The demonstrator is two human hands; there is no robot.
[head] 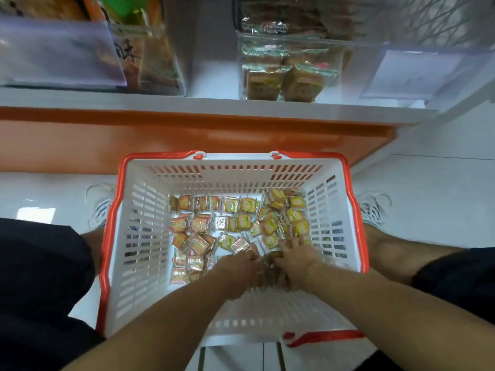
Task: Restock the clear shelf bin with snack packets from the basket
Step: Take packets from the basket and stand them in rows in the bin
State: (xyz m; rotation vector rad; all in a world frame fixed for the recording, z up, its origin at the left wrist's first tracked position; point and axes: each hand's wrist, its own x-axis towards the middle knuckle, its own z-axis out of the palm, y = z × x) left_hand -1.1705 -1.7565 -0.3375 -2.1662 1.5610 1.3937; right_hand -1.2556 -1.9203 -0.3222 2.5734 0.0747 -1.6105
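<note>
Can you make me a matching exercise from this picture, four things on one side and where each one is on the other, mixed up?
Things:
1. snack packets
2. clear shelf bin
3. basket
4. right hand

Places:
A. on the white shelf, partly stocked
B. on the floor between the person's feet
C. loose across the basket bottom
D. on packets at the basket's right side

Pairs: 1-C, 2-A, 3-B, 4-D

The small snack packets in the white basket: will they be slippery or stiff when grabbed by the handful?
The small glossy-wrapped snack packets probably slide easily: their film shines. Each looks flat and light, likely firm inside. Lying loose in the white slotted plastic basket, they may spill from a handful.
</note>
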